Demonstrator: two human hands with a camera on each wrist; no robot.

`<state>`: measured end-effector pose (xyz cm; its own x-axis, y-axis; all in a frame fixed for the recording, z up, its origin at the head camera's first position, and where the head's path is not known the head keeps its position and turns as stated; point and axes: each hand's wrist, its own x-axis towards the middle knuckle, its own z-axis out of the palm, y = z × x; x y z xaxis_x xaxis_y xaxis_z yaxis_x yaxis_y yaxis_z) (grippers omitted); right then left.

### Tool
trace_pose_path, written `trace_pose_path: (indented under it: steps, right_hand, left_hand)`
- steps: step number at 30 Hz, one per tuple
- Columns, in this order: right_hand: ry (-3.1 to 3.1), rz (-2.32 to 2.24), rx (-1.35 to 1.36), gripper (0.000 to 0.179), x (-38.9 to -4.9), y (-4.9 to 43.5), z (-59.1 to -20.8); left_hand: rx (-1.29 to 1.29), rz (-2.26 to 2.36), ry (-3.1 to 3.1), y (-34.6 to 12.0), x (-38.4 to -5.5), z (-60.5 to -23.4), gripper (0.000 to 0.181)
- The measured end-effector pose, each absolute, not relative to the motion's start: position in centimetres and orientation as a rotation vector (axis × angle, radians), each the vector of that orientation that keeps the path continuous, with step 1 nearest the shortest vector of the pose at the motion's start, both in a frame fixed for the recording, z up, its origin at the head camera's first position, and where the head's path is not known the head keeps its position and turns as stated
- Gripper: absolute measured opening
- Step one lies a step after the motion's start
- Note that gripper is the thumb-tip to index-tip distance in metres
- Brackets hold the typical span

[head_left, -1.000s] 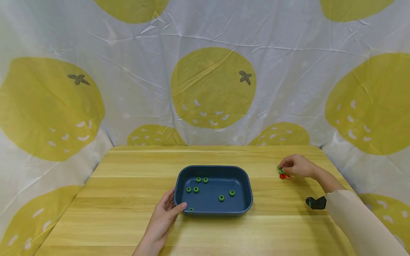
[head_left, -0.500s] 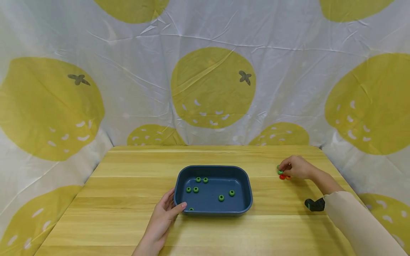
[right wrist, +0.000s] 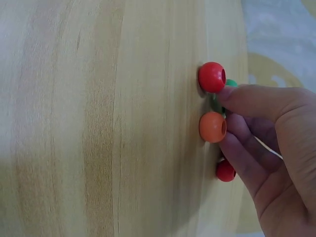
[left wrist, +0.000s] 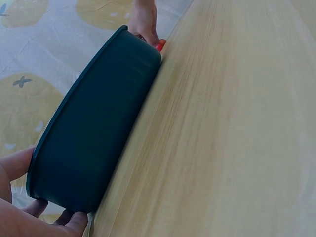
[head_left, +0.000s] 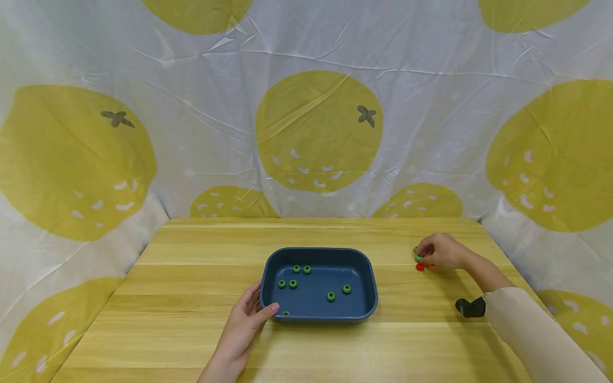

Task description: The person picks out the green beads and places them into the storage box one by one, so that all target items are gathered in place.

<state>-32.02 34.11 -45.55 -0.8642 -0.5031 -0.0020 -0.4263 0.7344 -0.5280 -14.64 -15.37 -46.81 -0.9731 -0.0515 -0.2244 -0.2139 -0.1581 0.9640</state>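
My left hand (head_left: pixel 241 322) grips the left end of a dark blue plastic tub (head_left: pixel 318 319), thumb over the rim and fingers against the outside. Several green beads (head_left: pixel 331 296) with holes lie apart inside it. At the table's far right, my right hand (head_left: pixel 445 251) is down among loose beads, with fingers bent. In the right wrist view its thumb touches a red bead (right wrist: pixel 212 77); a dark green bead (right wrist: pixel 216 103) shows below the thumb tip, partly hidden. Whether it is pinched I cannot tell. An orange bead (right wrist: pixel 213 127) and another red bead (right wrist: pixel 226 171) sit by the fingers.
A small black object (head_left: pixel 470 307) is by the right sleeve (head_left: pixel 522 324), partly hidden by it. The wooden table (head_left: pixel 191 298) ends at a white cloth (head_left: pixel 215 133) printed with yellow fruit, which hangs behind and at both sides.
My right hand has shifted slightly down and stays over the beads. The red bead has slid a little left and toward me. My left hand and the tub have not moved.
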Motion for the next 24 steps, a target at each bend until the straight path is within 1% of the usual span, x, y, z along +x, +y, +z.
trace_pose_path:
  steps: [7, 24]
  right_hand:
    - [2.814, -0.795, -0.710, 0.011, -31.9, 34.1, -45.2]
    - [2.790, -0.868, -0.731, 0.011, -32.0, 32.9, -43.6]
  left_hand:
    - [-0.304, 2.293, 1.968, -15.4, -14.6, -46.8, 0.075]
    - [-0.311, 2.283, 1.974, -15.4, -14.6, -46.7, 0.076]
